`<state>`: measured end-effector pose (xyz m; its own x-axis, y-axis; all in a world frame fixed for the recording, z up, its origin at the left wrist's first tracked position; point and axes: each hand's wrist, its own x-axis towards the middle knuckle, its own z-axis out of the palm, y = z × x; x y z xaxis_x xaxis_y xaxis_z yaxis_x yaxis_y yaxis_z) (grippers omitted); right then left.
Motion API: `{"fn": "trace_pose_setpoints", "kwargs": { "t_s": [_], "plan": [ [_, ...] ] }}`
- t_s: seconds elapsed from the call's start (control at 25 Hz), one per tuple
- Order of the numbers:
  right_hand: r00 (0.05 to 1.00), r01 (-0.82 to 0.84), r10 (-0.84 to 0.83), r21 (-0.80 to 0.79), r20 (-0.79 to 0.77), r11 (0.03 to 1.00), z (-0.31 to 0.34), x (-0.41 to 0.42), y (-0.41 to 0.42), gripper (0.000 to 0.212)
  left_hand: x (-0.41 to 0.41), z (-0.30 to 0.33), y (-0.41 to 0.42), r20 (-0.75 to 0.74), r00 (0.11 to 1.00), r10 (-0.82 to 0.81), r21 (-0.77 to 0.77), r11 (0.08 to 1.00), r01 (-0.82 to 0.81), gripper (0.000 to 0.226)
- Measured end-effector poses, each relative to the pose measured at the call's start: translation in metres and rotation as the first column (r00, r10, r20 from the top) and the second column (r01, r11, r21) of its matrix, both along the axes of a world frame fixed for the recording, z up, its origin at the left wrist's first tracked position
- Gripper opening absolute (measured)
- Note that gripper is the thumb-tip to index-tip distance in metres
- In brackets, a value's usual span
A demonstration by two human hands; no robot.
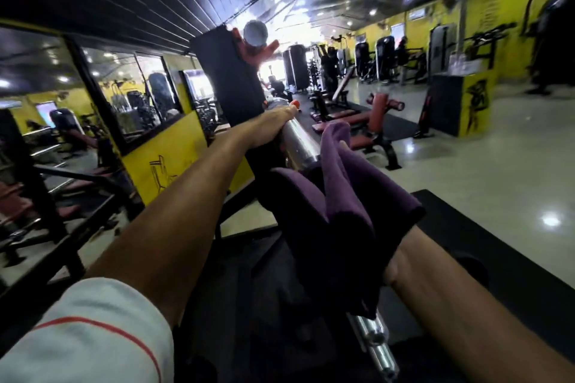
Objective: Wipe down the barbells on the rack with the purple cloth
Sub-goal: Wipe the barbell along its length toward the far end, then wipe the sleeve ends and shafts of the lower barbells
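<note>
One barbell [300, 146] fills the middle of the view, running away from the camera as a chrome shaft with a thicker polished sleeve at its far part and a narrower stepped end [375, 347] poking out near the bottom edge. Judged from its steel bulk: heavy, rigid, and slick on the polished surface, so it should stay where it lies and be steadied rather than lifted; whatever carries it is hidden under the arms and cloth, though a dark upright [230, 78] with red pegs stands just behind its far part. Next in size, the purple cloth [339, 214] is draped over the shaft between the two hands, bunched into thick folds with one flap standing up and a corner hanging down at the near end. It looks soft, light and limp, likely to slip along chrome unless wrapped round the bar and squeezed. Left hand [273, 127], arm stretched forward, lies over the far sleeve with fingers curled on the metal, a bracing hold. Right hand [395, 264] is mostly buried under the cloth; only the wrist and one fingertip show, so it seems to grip the bar through the fabric, but how tightly cannot be told. Best purchase: cloth wrapped fully round the shaft.
</note>
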<state>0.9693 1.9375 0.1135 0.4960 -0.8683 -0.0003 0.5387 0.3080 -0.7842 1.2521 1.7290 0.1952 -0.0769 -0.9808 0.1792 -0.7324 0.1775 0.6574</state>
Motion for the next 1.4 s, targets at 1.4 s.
{"fn": "trace_pose_setpoints", "kwargs": {
  "t_s": [1.4],
  "plan": [
    [-0.206, 0.191, -0.230, -0.270, -0.951, 0.944, -0.385, -0.515, -0.257, 0.019, -0.452, -0.486, -0.110, -0.061, 0.963, -0.262, 0.748, 0.627, 0.218, 0.023]
  ]
}}
